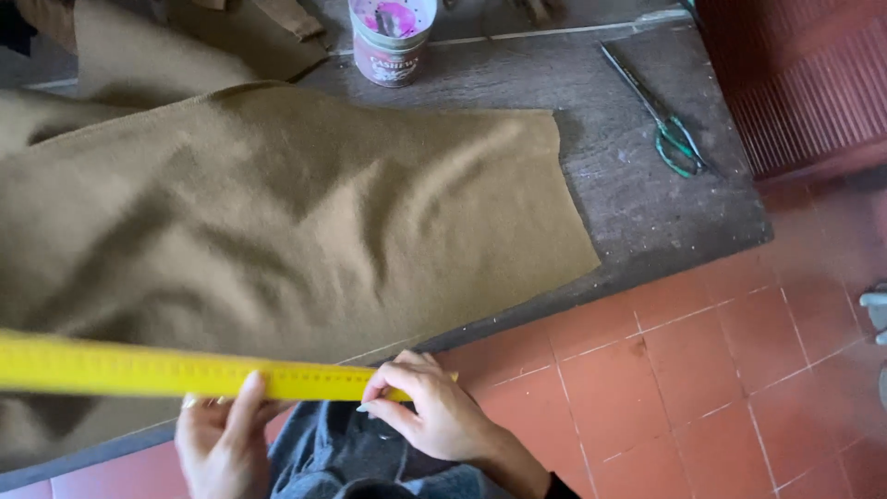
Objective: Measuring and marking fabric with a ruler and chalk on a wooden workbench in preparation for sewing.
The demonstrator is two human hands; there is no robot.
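1. Setting: a worn, dark wooden board lies over a floor of red-orange tiles; the board's near edge runs diagonally from lower left to right.
2. A large piece of tan cloth covers most of the board, wrinkled, its right cut edge ending short of the board's right edge. More tan cloth is heaped at the far left corner.
3. We hold a yellow ruler level across the cloth's near edge; it runs from the left frame edge to just past the board's near edge, over the tiles.
4. Left hand: below the ruler, thumb raised and pressed on its face, fingers curled behind it. Grip closed on the ruler.
5. Right hand: at the ruler's right end, fingertips pinching that end. Also closed on the ruler.
6. Between the hands, at the bottom, our lap in blue denim.
7. A can stands at the far edge of the board, beyond the cloth, with a pink-stained, perforated top.
8. Green-handled scissors lie on bare board near the right edge, well apart from the cloth and both hands.
9. A red ribbed surface fills the far right corner.
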